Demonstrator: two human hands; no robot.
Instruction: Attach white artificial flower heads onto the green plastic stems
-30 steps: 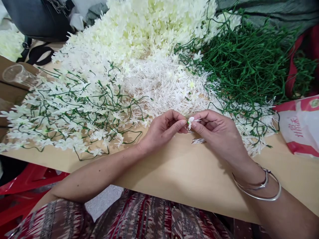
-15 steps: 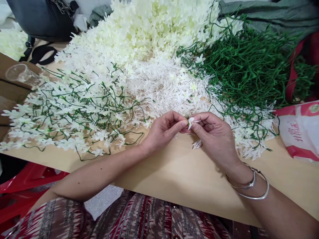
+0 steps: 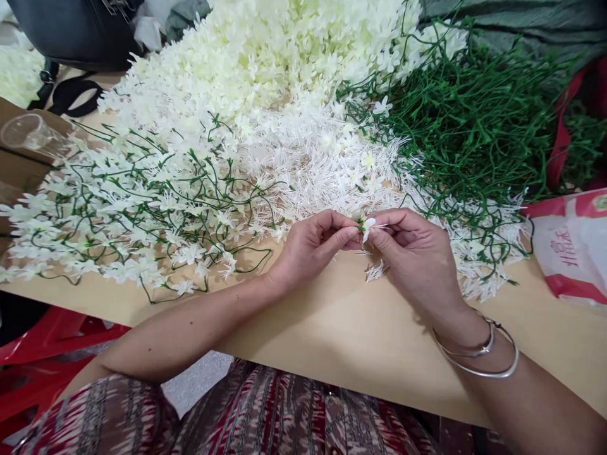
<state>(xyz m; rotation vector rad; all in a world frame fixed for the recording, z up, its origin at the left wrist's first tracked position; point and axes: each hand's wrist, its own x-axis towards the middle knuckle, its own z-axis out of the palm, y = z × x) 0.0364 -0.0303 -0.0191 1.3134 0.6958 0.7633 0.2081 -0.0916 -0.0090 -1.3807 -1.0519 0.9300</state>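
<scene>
Above the table's near part, my left hand (image 3: 315,253) and my right hand (image 3: 417,259) meet fingertip to fingertip. Between them is a small white artificial flower (image 3: 368,227). My left thumb and forefinger pinch it at its green end; the rest of that end is hidden by the fingers. On the other side, my right thumb and forefinger close on the petals, and thin white stamens stick out past them. A white stamen bunch (image 3: 376,271) shows just below my right fingers.
Finished-looking flowers on green stems (image 3: 156,208) spread at left. Loose white petals (image 3: 284,50) are heaped behind, white stamens (image 3: 303,164) in the middle, green stems (image 3: 474,126) at right. A plastic cup (image 3: 35,134), black bag (image 3: 76,31) and red-and-white packet (image 3: 571,246) lie around.
My right hand has shifted slightly right, a little apart from the left. More of the flower and its green end shows between the fingertips. The view has moved slightly.
</scene>
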